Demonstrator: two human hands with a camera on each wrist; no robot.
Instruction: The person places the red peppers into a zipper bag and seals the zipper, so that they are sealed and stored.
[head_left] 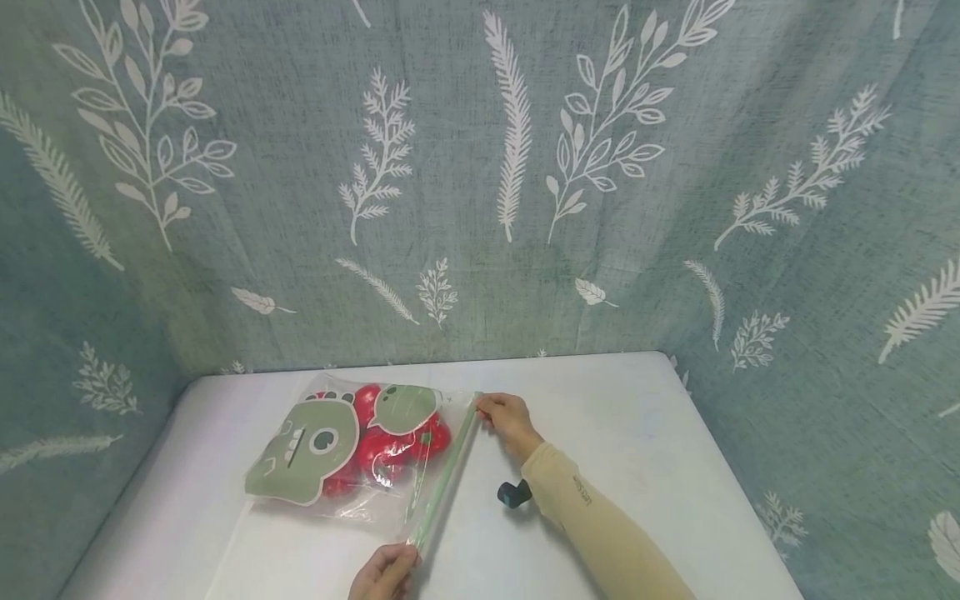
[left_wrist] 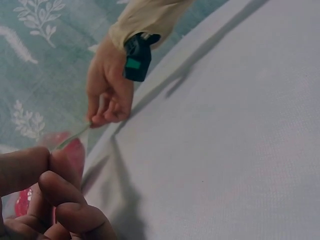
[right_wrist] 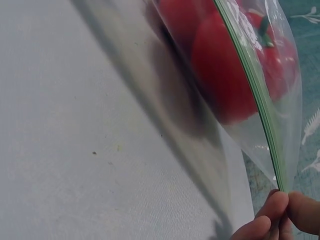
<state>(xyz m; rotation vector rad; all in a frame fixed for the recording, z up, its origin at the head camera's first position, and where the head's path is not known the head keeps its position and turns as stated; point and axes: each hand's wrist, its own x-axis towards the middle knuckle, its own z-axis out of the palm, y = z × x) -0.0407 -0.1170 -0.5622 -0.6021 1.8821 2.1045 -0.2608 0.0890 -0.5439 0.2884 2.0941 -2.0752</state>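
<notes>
A clear zip bag [head_left: 375, 504] printed with a green dinosaur lies on its side over the white table, its green zip strip [head_left: 447, 475] facing right. Inside are several red bell peppers [head_left: 386, 454], also seen close in the right wrist view, where one pepper [right_wrist: 220, 75] shows through the plastic. My left hand [head_left: 386, 571] pinches the near end of the strip between thumb and fingers. At the far end, my right hand [head_left: 510, 421] pinches the other corner. Between the two hands the strip is stretched straight. The strip looks pressed together along the part the right wrist view shows.
The white table [head_left: 637, 467] reaches to a green curtain [head_left: 450, 167] with white leaf prints at the back and sides. A dark wrist camera [head_left: 513, 494] sticks out below the right sleeve [head_left: 600, 517]. Small specks dot the tabletop in the right wrist view.
</notes>
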